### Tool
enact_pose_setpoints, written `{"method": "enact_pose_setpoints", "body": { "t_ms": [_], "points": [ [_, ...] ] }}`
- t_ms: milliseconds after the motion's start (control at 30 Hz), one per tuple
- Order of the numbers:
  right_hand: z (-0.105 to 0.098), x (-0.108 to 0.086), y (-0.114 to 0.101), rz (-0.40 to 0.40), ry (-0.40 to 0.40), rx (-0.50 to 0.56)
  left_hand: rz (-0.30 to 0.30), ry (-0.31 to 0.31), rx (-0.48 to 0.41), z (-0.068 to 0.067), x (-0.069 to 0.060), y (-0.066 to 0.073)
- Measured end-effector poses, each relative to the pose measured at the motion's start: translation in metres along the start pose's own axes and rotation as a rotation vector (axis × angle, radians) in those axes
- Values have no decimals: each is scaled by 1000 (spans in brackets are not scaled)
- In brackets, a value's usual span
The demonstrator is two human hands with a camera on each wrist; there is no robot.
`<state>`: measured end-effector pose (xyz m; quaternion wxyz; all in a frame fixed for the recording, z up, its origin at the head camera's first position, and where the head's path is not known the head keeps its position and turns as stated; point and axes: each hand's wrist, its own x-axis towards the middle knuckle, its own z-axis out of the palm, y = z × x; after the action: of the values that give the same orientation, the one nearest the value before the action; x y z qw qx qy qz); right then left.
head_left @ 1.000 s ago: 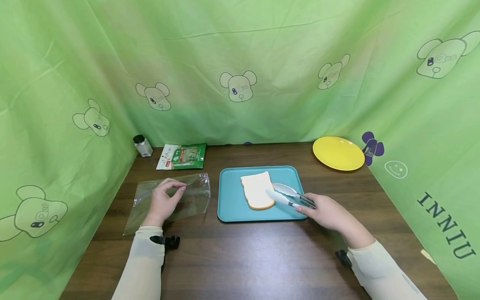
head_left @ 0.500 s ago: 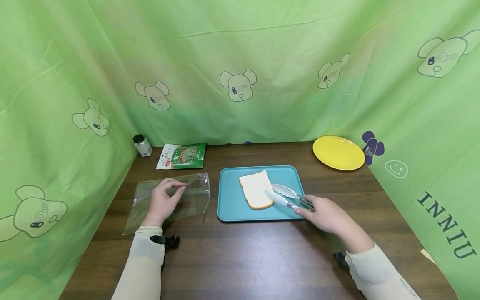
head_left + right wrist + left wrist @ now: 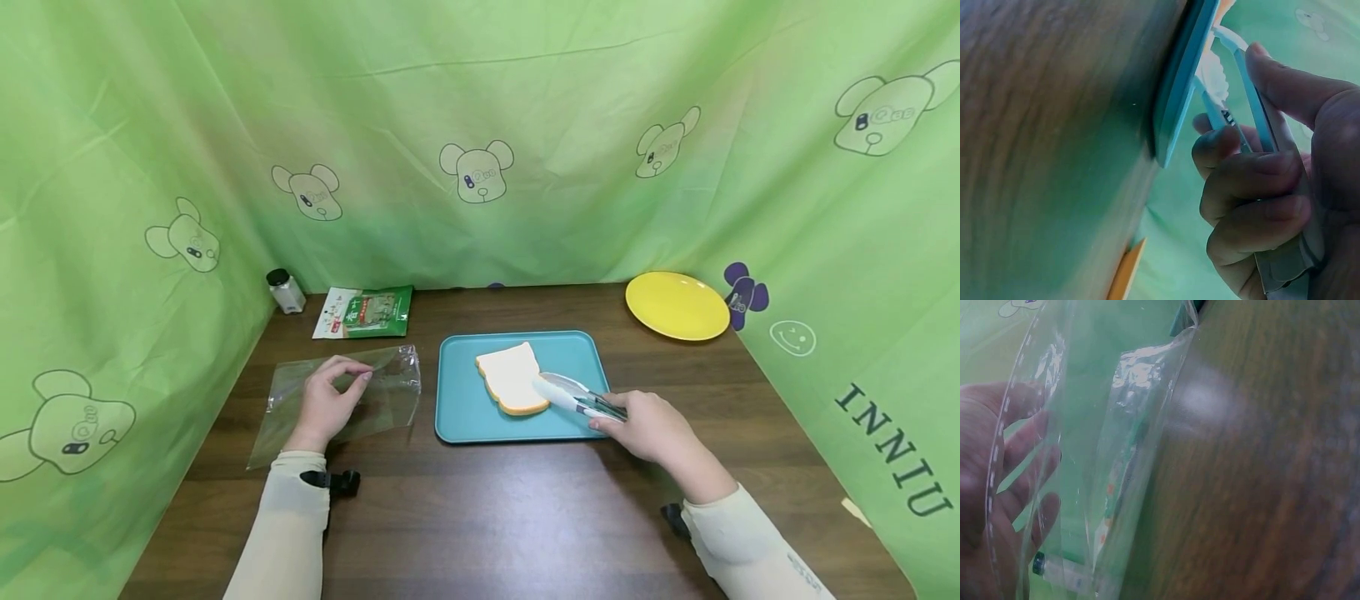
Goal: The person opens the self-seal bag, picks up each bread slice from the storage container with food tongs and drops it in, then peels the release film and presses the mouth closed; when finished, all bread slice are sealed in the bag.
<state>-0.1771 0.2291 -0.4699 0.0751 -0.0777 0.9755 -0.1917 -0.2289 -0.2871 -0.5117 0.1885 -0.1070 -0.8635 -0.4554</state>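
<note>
My left hand [image 3: 328,400] pinches the upper layer of a clear plastic bag [image 3: 396,392] lying on the left of the table. In the left wrist view the bag's film [image 3: 1141,375] hangs loosely in front of the fingers. Steel tongs [image 3: 577,397] with pale scalloped tips are gripped in my right hand [image 3: 652,427]. Their tips meet the right edge of a white bread slice [image 3: 512,373] with a brown crust. Under the slice is a blue tray [image 3: 459,423]. The right wrist view shows fingers curled round the tong handles [image 3: 1282,134]; the bread is mostly hidden there.
A yellow plate [image 3: 678,307] stands at the back right. At the back left are a green-and-white packet [image 3: 367,313] and a small black-capped jar [image 3: 287,292]. Green cloth [image 3: 480,242] borders the brown table [image 3: 480,517] at the back and sides.
The tongs' two arms have drawn closer together at the bread's edge. The slice has shifted slightly left on the tray. My left hand and the bag stay where they were.
</note>
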Motion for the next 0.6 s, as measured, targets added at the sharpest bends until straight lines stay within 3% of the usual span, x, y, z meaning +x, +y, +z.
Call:
{"method": "enact_pose_setpoints", "body": {
  "t_ms": [367, 600],
  "points": [
    [0, 4, 3, -25, 16, 18, 4, 11, 16, 0, 0, 0],
    [3, 8, 15, -43, 15, 144, 3, 9, 10, 1, 0, -2]
  ]
}}
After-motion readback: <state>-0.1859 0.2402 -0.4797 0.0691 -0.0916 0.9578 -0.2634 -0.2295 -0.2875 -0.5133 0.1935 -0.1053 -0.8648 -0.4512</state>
